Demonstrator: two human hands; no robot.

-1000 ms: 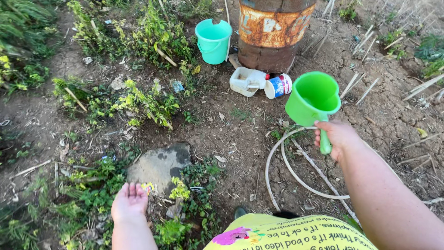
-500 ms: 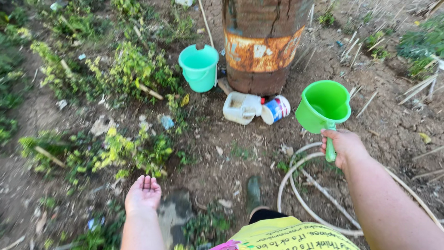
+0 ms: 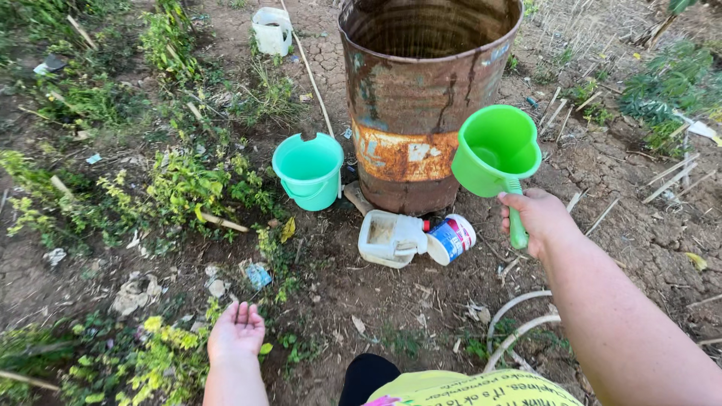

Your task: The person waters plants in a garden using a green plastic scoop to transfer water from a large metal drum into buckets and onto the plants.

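1. Right hand [image 3: 535,218], right of centre in the frame: fingers wrapped tight around the handle of a green plastic scoop [image 3: 496,154]. The scoop is held in the air, bowl tilted towards the camera, just in front of the rusty metal drum [image 3: 421,98] at upper centre.
2. Scoop interior: looks empty; no water visible in it, though the bottom of the bowl is partly in shadow.
3. Left hand [image 3: 236,332], lower left of centre: open, palm up, fingers loosely spread, holding nothing. It hovers low over bare soil, beside a yellow-green plant [image 3: 162,353].
4. Drum: open at the top; inside is dark, and I cannot tell whether it holds water.
5. Teal bucket [image 3: 308,171], left of the drum's base: upright, seems empty, rim chipped at the back.
6. On the ground below the drum: a white plastic jug [image 3: 391,238] lying on its side, touching a toppled blue-and-white can [image 3: 450,239].
7. Judgement on progress: scoop in hand and close to the drum, but nothing scooped yet. Soil around the plants at left looks dry and cracked; no wet patches seen. Dipping and pouring both appear still undone.
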